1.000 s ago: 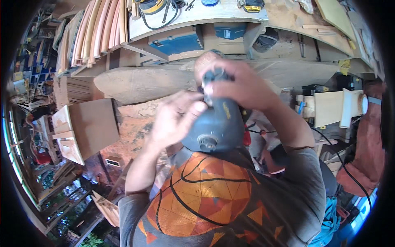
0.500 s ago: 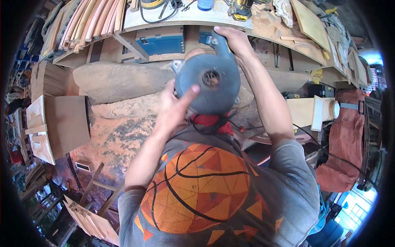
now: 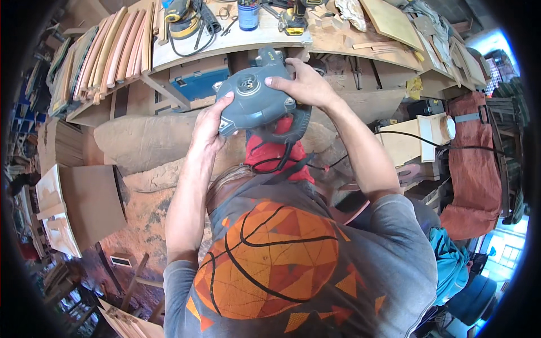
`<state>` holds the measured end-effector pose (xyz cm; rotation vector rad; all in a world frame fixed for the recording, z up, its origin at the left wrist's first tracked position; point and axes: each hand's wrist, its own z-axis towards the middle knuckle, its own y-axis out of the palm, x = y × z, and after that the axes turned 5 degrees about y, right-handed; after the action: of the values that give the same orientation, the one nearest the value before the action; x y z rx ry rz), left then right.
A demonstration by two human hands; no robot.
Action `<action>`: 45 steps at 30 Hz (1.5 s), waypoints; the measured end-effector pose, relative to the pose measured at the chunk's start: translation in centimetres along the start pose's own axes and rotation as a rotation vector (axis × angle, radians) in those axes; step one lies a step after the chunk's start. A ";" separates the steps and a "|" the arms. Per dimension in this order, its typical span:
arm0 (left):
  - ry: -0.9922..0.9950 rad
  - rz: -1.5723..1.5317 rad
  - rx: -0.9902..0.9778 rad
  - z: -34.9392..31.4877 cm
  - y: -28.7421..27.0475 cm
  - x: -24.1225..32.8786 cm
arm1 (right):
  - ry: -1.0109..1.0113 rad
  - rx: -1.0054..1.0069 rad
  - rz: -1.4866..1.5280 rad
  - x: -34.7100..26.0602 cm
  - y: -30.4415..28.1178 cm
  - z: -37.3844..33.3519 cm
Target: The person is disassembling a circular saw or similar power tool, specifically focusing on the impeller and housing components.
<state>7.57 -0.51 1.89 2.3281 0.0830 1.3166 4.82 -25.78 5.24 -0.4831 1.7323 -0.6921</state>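
A grey electric blower with a round body is held up in front of me between both hands. Its round opening sits near the middle of the face, and a short outlet points away toward the workbench. A looped handle with a black cord shows on the near right side. My left hand is closed round the body's left edge, thumb on top. My right hand grips the right side by the outlet, its thumb pressed on the housing near the opening and some fingers hidden behind.
Beyond stands a workbench with a yellow-black sander, a blue jar and a cordless drill. Wood strips lie at far left. Big wooden slabs lie under the blower. The cord runs right, past a red cloth.
The blower has tipped so that its handle and cord now show, and it sits slightly further left. My right hand has shifted from the outlet's end onto the housing.
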 end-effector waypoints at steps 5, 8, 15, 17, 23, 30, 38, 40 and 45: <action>0.026 -0.010 0.014 0.0 -0.4 -0.4 | 0.195 -0.307 0.329 -2.3 -1.1 -2.8; 0.033 0.060 0.051 -1.6 -0.4 -0.5 | 0.207 -0.176 0.478 0.5 1.4 -2.3; 0.058 -0.005 0.051 -5.5 -2.0 -2.2 | -0.002 -0.291 0.371 -1.7 1.8 -3.2; 0.133 0.049 0.093 -6.1 -2.4 -2.6 | 0.093 -0.257 0.121 -1.3 1.5 -0.3; 0.096 0.207 0.174 -9.0 -1.9 -2.2 | -0.188 0.170 -0.084 0.6 5.9 16.0; 0.279 0.245 0.261 -9.0 -2.9 -5.1 | -0.269 0.280 -0.314 0.3 11.3 26.7; 0.312 0.271 0.281 -8.4 -3.0 -5.4 | -0.262 0.264 -0.484 0.7 12.5 30.0; 0.302 0.260 0.280 -8.5 -2.9 -5.5 | -0.252 0.252 -0.483 0.5 12.5 29.8; 0.352 0.353 0.269 -8.1 -2.5 -5.1 | -0.265 0.223 -0.578 -0.5 11.7 29.1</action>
<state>-1.43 3.26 0.34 2.3739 -0.0465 1.9931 33.35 -22.58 -7.30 -0.8895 1.2466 -1.1581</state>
